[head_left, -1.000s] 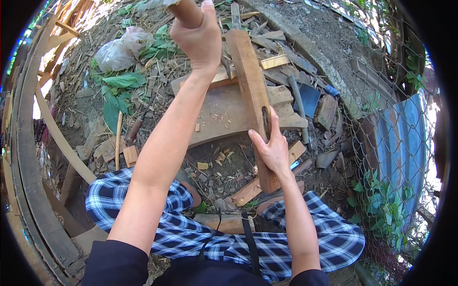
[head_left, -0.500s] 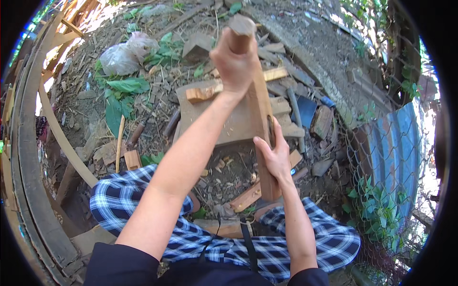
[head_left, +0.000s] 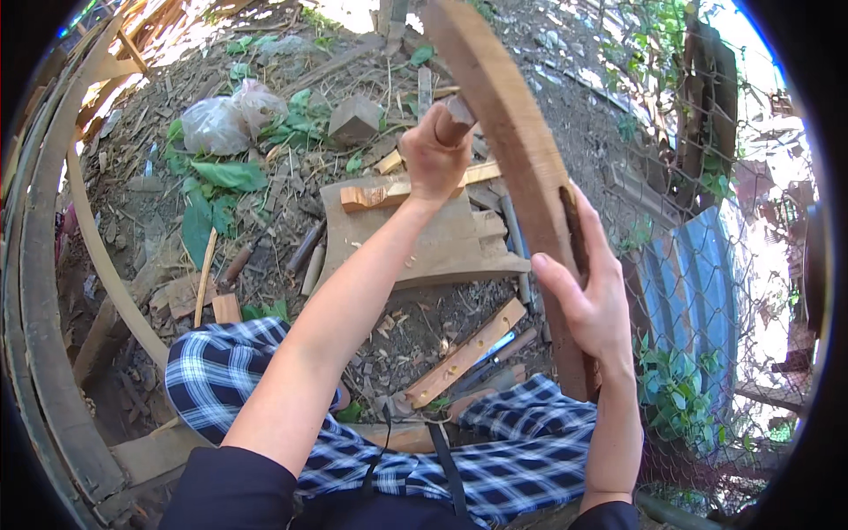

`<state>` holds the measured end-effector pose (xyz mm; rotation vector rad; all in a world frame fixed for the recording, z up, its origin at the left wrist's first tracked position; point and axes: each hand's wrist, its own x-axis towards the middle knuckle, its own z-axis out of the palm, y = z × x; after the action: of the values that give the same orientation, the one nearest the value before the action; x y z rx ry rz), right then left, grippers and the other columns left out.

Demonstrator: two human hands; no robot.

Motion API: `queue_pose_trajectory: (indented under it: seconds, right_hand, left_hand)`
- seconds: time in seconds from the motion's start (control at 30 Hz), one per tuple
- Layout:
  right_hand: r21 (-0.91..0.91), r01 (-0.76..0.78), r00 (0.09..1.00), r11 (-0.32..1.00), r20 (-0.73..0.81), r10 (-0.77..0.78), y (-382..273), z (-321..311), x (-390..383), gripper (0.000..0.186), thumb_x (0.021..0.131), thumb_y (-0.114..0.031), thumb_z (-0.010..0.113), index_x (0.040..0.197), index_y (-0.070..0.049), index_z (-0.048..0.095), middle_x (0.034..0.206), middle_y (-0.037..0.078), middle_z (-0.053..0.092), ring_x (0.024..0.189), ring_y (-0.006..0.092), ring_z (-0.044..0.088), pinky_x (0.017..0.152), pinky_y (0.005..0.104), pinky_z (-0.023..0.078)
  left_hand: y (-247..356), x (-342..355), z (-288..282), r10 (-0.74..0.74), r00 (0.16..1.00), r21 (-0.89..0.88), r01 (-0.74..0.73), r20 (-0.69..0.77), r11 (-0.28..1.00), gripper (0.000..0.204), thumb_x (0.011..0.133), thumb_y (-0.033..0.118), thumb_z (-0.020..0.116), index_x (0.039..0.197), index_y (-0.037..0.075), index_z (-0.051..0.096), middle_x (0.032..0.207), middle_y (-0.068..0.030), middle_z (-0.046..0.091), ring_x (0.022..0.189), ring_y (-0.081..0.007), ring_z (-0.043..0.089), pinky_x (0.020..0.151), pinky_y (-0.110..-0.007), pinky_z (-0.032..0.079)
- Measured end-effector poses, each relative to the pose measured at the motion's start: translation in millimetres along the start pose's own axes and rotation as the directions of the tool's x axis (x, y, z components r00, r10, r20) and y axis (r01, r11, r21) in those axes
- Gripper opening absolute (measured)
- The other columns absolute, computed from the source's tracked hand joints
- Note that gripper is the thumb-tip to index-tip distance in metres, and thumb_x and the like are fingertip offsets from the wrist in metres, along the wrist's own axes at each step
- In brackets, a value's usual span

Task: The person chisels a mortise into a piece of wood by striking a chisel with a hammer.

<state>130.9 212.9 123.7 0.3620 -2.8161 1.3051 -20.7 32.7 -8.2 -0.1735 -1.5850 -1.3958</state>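
Observation:
My left hand (head_left: 435, 159) is closed in a fist round a thick wooden handle with a faceted end (head_left: 454, 122); its lower part is hidden behind the hand. My right hand (head_left: 596, 287) grips a long curved wooden beam (head_left: 521, 141), thumb on the near face and fingers over the far edge beside a dark slot (head_left: 574, 230). The beam leans up and to the left, and its top passes close to the handle. Below the left hand, a flat wooden block (head_left: 420, 243) lies on the ground with a short light wood piece (head_left: 367, 197) across it.
A wood strip with several holes (head_left: 468, 353) lies before my crossed legs, beside dark rods (head_left: 515, 344). A clear plastic bag (head_left: 216, 124) and green leaves lie at the far left. Curved planks (head_left: 53, 265) stand left; wire fence and corrugated metal sheet (head_left: 689, 283) stand right.
The beam has swung right and its top has risen, with my right hand moving right along with it. My left hand has come slightly nearer, and the handle now shows left of the beam.

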Motion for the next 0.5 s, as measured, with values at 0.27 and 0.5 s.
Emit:
queue_pose_trajectory:
  seconds: [0.27, 0.5]
  right_hand:
    - [0.119, -0.211, 0.977, 0.970, 0.005, 0.212, 94.9, 75.8, -12.9, 0.082, 0.089, -0.039, 0.069, 0.157, -0.010, 0.033, 0.141, 0.028, 0.057, 0.130, 0.0392, 0.057, 0.110, 0.0421, 0.043]
    - [-0.120, -0.346, 0.927, 0.931, 0.113, 0.359, 117.6, 110.8, -29.2, 0.086, 0.087, -0.044, 0.067, 0.160, -0.023, 0.026, 0.119, 0.031, 0.068, 0.109, 0.0515, 0.064, 0.100, 0.0525, 0.049]
  left_hand:
    - [-34.1, 17.0, -22.1, -0.224, 0.972, -0.067, 0.220, -0.069, 0.973, 0.025, 0.094, 0.011, 0.071, 0.073, 0.006, 0.059, 0.060, 0.0011, 0.059, 0.048, -0.0055, 0.052, 0.044, -0.023, 0.039]
    - [-37.6, 18.7, -19.3, -0.275, 0.930, -0.083, 0.263, -0.244, 0.961, 0.031, 0.090, 0.013, 0.074, 0.069, 0.005, 0.054, 0.064, 0.0011, 0.057, 0.061, -0.0096, 0.052, 0.061, -0.031, 0.043]
